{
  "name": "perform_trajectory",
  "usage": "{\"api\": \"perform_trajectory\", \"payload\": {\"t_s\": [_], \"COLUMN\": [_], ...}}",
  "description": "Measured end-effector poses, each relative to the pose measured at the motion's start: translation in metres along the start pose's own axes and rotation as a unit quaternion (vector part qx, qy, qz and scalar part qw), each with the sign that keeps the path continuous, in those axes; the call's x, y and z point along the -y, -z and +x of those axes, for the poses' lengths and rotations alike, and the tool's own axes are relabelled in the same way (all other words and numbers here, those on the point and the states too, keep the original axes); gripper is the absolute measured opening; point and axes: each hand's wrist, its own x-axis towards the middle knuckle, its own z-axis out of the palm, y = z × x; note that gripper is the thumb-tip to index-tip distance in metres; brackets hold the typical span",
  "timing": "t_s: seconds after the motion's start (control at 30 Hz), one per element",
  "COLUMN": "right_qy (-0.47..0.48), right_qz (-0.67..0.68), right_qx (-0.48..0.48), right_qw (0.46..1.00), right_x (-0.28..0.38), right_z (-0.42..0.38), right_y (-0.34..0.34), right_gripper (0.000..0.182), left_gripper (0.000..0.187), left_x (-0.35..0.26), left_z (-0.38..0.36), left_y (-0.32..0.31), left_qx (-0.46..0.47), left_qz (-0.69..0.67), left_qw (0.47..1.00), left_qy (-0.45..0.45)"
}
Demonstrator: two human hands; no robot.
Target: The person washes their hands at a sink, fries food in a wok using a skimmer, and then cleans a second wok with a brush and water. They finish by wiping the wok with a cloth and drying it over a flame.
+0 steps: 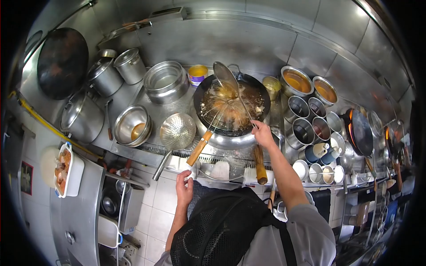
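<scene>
My right hand point(262, 134) is closed around the thin handle of a long-handled skimmer point(225, 74). The skimmer's round grey head is raised, tilted, over a black wok point(202, 94) of bubbling brown oil. A wire spider strainer point(228, 116) lies across the wok, its wooden handle point(200, 147) sticking out toward me. Below the end of that handle, my left hand point(184, 188) has curled fingers against a white cloth point(191, 174), apart from the wooden handle. Pale bits float in the oil; steam or splashing blurs the middle.
Left of the wok are a perforated ladle point(177, 131), steel bowls point(133, 126) and a large pot point(165, 83). Steel containers point(301, 133) crowd the right, near a bamboo brush point(259, 165). A white tub of raw meat point(69, 170) stands at far left.
</scene>
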Motion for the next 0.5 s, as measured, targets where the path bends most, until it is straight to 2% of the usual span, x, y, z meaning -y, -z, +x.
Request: {"api": "perform_trajectory", "payload": {"t_s": [0.13, 0.2, 0.33, 0.4, 0.5], "right_qy": [0.046, -0.037, -0.086, -0.048, -0.02], "right_qz": [-0.044, 0.016, 0.103, 0.01, -0.034], "right_qx": [-0.066, -0.034, 0.006, -0.023, -0.071], "right_qw": [0.996, 0.999, 0.991, 0.999, 0.997], "right_x": [0.02, 0.033, 0.013, 0.016, 0.025], "right_z": [-0.012, -0.015, -0.009, -0.017, -0.038], "right_y": [-0.004, -0.001, 0.002, 0.008, 0.011], "right_gripper": [0.046, 0.049, 0.049, 0.049, 0.045], "left_gripper": [0.022, 0.022, 0.025, 0.025, 0.025], "left_x": [0.002, 0.002, 0.001, -0.001, -0.001], "left_z": [-0.005, -0.007, -0.009, -0.007, -0.006], "left_y": [0.003, 0.005, 0.004, 0.004, 0.003], "left_qx": [-0.017, -0.014, -0.002, -0.007, -0.017], "left_qz": [0.001, 0.004, 0.012, 0.014, 0.018], "left_qw": [1.0, 1.0, 1.0, 1.0, 1.0], "left_qy": [0.005, 0.011, 0.015, 0.016, 0.018]}}
